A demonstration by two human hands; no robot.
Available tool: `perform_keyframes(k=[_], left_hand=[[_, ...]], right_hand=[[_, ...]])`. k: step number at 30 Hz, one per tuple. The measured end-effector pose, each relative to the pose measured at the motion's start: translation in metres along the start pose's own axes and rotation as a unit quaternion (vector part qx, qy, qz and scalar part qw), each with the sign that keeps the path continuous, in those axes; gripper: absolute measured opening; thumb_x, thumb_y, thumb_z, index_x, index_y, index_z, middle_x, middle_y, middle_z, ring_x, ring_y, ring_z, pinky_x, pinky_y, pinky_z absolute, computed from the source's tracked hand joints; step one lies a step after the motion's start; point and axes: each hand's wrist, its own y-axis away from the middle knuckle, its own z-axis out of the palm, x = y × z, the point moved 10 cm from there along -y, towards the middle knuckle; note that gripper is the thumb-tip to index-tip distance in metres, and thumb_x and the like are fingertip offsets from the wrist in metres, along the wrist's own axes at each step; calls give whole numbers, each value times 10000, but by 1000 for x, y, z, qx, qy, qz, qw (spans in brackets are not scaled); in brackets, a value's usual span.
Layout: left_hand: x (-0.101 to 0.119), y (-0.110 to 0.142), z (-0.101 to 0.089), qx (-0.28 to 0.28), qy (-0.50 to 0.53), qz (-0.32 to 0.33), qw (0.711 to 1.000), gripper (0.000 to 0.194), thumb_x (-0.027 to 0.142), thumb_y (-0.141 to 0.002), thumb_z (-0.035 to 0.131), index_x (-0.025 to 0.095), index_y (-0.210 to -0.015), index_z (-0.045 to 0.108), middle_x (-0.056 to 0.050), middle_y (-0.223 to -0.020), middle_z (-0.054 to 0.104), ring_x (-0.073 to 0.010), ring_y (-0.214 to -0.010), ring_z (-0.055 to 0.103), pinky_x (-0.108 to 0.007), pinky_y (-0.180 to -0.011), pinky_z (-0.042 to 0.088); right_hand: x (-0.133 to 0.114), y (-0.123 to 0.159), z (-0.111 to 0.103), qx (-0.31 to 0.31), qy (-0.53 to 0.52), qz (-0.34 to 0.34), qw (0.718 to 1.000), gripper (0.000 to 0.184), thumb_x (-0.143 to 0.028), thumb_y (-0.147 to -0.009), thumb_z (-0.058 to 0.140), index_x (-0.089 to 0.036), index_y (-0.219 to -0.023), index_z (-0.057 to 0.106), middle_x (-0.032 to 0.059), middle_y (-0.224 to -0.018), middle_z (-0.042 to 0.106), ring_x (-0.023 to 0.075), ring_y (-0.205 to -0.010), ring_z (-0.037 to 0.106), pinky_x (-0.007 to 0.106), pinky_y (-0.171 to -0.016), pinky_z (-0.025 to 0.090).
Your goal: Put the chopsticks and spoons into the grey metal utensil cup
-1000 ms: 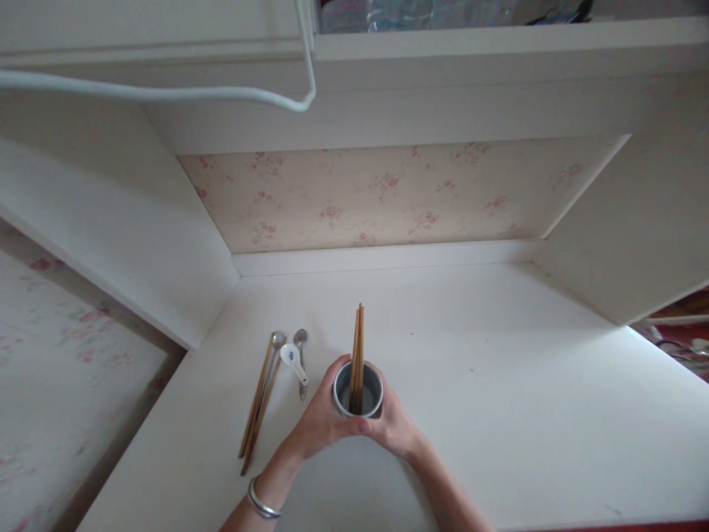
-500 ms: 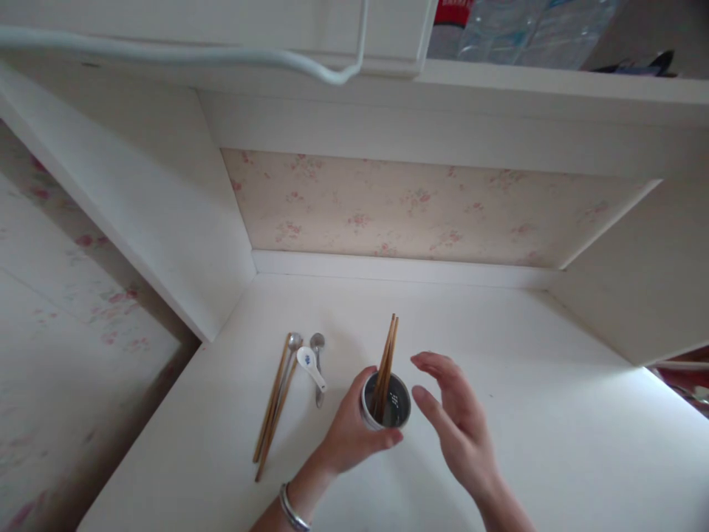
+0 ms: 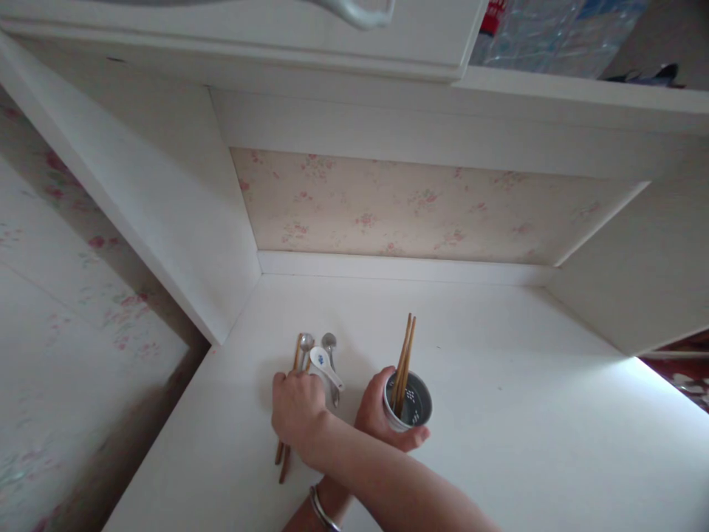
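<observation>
A small metal cup (image 3: 414, 406) with holes in its bottom stands on the white shelf surface (image 3: 498, 414), and a pair of wooden chopsticks (image 3: 405, 353) leans in it. My left hand (image 3: 375, 420), with a bracelet on the wrist, is wrapped round the cup's left side. My right arm crosses over it, and my right hand (image 3: 296, 408) lies with fingers curled down on the loose wooden chopsticks (image 3: 283, 464) lying left of the cup. Beside that hand lie a white ceramic spoon (image 3: 326, 366) and two metal spoons (image 3: 331, 343).
White side panels (image 3: 166, 222) close in the alcove left and right, with floral wallpaper (image 3: 410, 207) at the back. An upper shelf (image 3: 581, 89) carries plastic bottles (image 3: 543, 33). A floral-papered wall drops away at the left.
My right hand has swung from the right of the cup across my left arm and come down on the loose chopsticks. My left hand still holds the cup.
</observation>
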Motion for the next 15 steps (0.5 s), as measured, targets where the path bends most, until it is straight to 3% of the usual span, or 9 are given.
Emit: perform_keyframes(k=[4, 9, 15], left_hand=[[-2, 0, 4, -20, 37, -25, 999, 953, 311, -550, 836, 199, -1380, 383, -140, -1336, 534, -327, -1251, 500, -453, -1110, 349], [3, 0, 5, -38, 59, -21, 997, 974, 321, -550, 839, 164, -1391, 373, -158, -1339, 527, -336, -1253, 498, -463, -1115, 341], [7, 2, 4, -30, 81, -26, 996, 975, 303, -544, 849, 174, -1395, 391, -142, -1297, 567, -335, -1251, 508, -454, -1096, 374]], right_hand=[[1, -18, 14, -2, 9, 24, 1000, 220, -84, -856, 543, -71, -1056, 634, 231, -1031, 701, 303, -938, 706, 390, -696, 573], [-8, -21, 27, -7, -2, 9, 1000, 195, -104, -851, 563, -89, -1027, 647, 181, -944, 740, 294, -908, 720, 393, -729, 570], [-1, -19, 22, -14, -22, 14, 1000, 200, -117, -830, 577, -96, -1022, 631, 173, -937, 739, 293, -901, 730, 381, -693, 589]])
